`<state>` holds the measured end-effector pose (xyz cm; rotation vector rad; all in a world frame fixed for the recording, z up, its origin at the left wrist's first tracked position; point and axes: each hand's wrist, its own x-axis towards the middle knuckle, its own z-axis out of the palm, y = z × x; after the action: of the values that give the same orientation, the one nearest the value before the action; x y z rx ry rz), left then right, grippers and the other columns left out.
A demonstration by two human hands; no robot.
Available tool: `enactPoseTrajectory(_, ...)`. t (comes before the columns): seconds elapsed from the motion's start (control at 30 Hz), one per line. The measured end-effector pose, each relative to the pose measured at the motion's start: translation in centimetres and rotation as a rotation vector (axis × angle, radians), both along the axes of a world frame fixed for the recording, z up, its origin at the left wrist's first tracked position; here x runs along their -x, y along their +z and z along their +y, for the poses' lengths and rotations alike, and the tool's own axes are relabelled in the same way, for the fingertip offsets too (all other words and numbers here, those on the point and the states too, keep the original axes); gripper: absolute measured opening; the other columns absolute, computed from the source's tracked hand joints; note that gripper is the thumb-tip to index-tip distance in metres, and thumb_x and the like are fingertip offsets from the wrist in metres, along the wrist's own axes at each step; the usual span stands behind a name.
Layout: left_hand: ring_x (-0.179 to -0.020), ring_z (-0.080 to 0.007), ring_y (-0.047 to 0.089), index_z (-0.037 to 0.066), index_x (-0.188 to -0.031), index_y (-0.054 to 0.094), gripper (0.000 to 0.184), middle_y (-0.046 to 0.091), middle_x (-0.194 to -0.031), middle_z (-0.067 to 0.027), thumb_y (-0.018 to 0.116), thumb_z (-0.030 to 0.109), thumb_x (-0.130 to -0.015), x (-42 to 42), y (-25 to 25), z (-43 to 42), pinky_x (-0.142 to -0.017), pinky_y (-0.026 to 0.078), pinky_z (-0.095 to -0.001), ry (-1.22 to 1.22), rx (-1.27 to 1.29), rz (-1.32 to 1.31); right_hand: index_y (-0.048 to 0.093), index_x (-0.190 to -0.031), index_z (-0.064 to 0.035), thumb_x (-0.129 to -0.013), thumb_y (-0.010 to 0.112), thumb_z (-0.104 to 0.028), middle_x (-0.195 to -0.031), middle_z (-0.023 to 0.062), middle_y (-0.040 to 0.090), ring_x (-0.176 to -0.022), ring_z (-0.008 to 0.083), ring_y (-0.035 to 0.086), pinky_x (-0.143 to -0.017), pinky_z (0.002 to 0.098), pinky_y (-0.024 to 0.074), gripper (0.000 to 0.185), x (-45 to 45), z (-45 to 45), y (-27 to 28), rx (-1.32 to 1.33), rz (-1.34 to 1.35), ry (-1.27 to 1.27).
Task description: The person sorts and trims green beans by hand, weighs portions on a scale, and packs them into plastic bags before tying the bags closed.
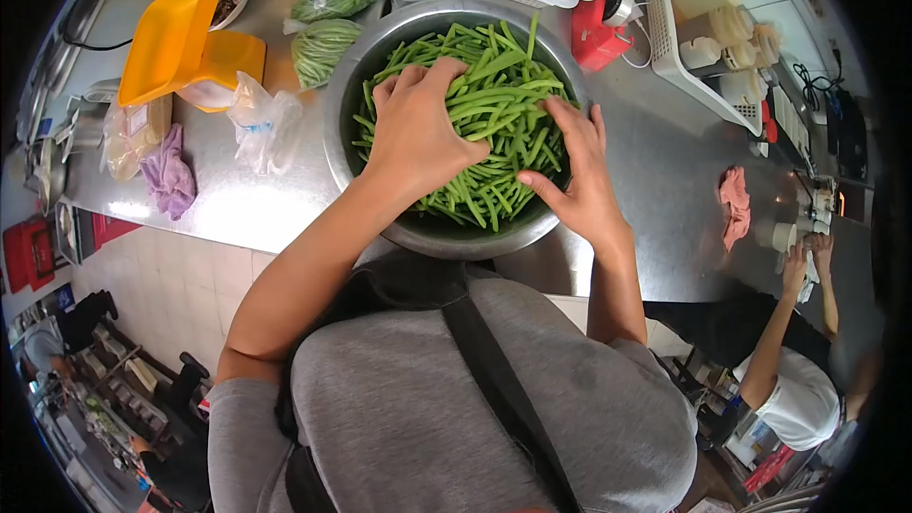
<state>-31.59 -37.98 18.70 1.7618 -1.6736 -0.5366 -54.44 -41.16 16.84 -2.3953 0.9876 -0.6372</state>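
A large metal bowl (pixel 334 119) full of cut green beans (pixel 484 185) stands on the steel counter in front of me. My left hand (pixel 418 128) reaches in from the left with its fingers curved around a bunch of beans; some fingertips are hidden among them. At the bowl's right side my right hand (pixel 575 166) has its thumb and fingers spread, the fingertips touching the edge of the same heap. Between both hands a raised bundle of beans lies across the top.
Bagged greens (pixel 326 52), a plastic bag (pixel 264 123), an orange container (pixel 171 43) and a purple cloth (pixel 169 174) lie left. Rightward are a red device (pixel 600 24), a white basket (pixel 679 62) with bottles and a pink cloth (pixel 734 207). Another person (pixel 793 389) works at far right.
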Motion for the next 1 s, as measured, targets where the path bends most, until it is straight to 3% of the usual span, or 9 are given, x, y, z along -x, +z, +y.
enactPoseTrajectory(0.13,-0.107,-0.0313,0.059,0.003,-0.120,0.054,0.065,0.065,-0.102,-0.0149,0.078,0.017,-0.062,-0.7,1.2,0.5,-0.104,0.036,-0.0422,-0.017,-0.071,0.224,0.047,-0.140,-0.0062,-0.075,0.080,-0.032,-0.138,0.0154,0.051,-0.136,0.0342,0.039,-0.118,0.0579,0.0113,0.078,0.3,-0.3,0.0,0.030,0.037,0.036)
enactPoseTrajectory(0.23,-0.096,-0.0142,0.061,0.002,-0.120,0.053,0.056,0.062,-0.110,-0.0086,0.073,0.001,-0.068,-1.1,1.9,0.9,-0.088,0.048,-0.0280,-0.089,0.003,0.514,0.053,-0.136,-0.0082,-0.072,0.082,-0.035,-0.135,0.0149,0.053,-0.135,0.0341,0.040,-0.118,0.0587,0.0111,0.075,0.3,-0.8,0.3,0.054,0.113,0.056)
enactPoseTrajectory(0.33,-0.097,-0.0240,0.065,0.000,-0.120,0.052,0.059,0.065,-0.105,-0.0156,0.075,0.011,-0.067,-1.4,2.2,0.8,-0.088,0.049,-0.0325,-0.111,0.082,0.628,0.060,-0.126,-0.0082,-0.067,0.084,-0.039,-0.127,0.0138,0.056,-0.128,0.0338,0.045,-0.116,0.0541,0.0192,0.071,-0.5,-0.7,1.7,0.019,-0.023,0.047)
enactPoseTrajectory(0.5,-0.096,-0.0214,0.063,0.000,-0.120,0.051,0.059,0.064,-0.102,-0.0138,0.075,0.010,-0.067,-1.5,1.7,0.7,-0.089,0.048,-0.0310,-0.131,0.052,0.596,0.059,-0.114,-0.0042,-0.063,0.088,-0.043,-0.122,0.0146,0.054,-0.116,0.0288,0.049,-0.102,0.0445,0.0360,0.070,-1.4,-0.8,3.1,-0.286,-0.146,-0.073)
enactPoseTrajectory(0.67,-0.097,-0.0230,0.063,0.002,-0.120,0.051,0.059,0.064,-0.104,-0.0148,0.076,0.011,-0.067,-1.4,2.2,0.8,-0.089,0.049,-0.0329,-0.146,0.056,0.629,0.047,-0.134,-0.0031,-0.064,0.089,-0.038,-0.130,0.0161,0.052,-0.123,0.0286,0.049,-0.105,0.0399,0.0390,0.088,-3.4,-2.6,1.9,-0.094,-0.444,-0.008)
enactPoseTrajectory(0.77,-0.099,-0.0307,0.064,0.002,-0.120,0.050,0.060,0.060,-0.110,-0.0162,0.076,0.010,-0.066,-0.7,2.1,0.4,-0.087,0.051,-0.0371,-0.184,0.121,0.520,0.041,-0.139,0.0007,-0.065,0.090,-0.030,-0.134,0.0135,0.051,-0.126,0.0260,0.048,-0.109,0.0383,0.0370,0.094,-6.8,-1.3,2.1,-0.509,-0.828,0.165)
enactPoseTrajectory(0.87,-0.103,-0.0440,0.059,0.004,-0.124,0.047,0.066,0.052,-0.119,-0.0178,0.077,0.009,-0.065,0.4,1.1,-0.2,-0.081,0.053,-0.0457,-0.173,0.248,0.259,0.045,-0.130,0.0025,-0.072,0.086,-0.011,-0.137,0.0141,0.052,-0.117,0.0184,0.054,-0.102,0.0329,0.0435,0.072,-9.9,0.1,2.6,-0.633,-1.064,-0.059)
enactPoseTrajectory(0.97,-0.104,-0.0436,0.059,0.004,-0.126,0.044,0.068,0.052,-0.120,-0.0184,0.077,0.009,-0.066,1.2,1.0,-0.3,-0.082,0.053,-0.0481,-0.159,0.268,0.228,0.054,-0.112,0.0023,-0.088,0.070,-0.010,-0.123,0.0158,0.063,-0.099,0.0149,0.062,-0.091,0.0304,0.0490,0.032,-10.6,-0.4,2.6,-0.648,-1.103,-0.213)
enactPoseTrajectory(1.0,-0.111,-0.0401,0.057,0.005,-0.127,0.043,0.072,0.057,-0.116,-0.0188,0.080,0.010,-0.065,1.4,0.5,0.0,-0.093,0.049,-0.0433,-0.124,0.179,0.257,0.055,-0.110,0.0024,-0.091,0.066,-0.011,-0.119,0.0158,0.065,-0.097,0.0148,0.062,-0.090,0.0305,0.0492,0.026,-10.7,-0.5,2.6,-0.687,-1.167,-0.198)
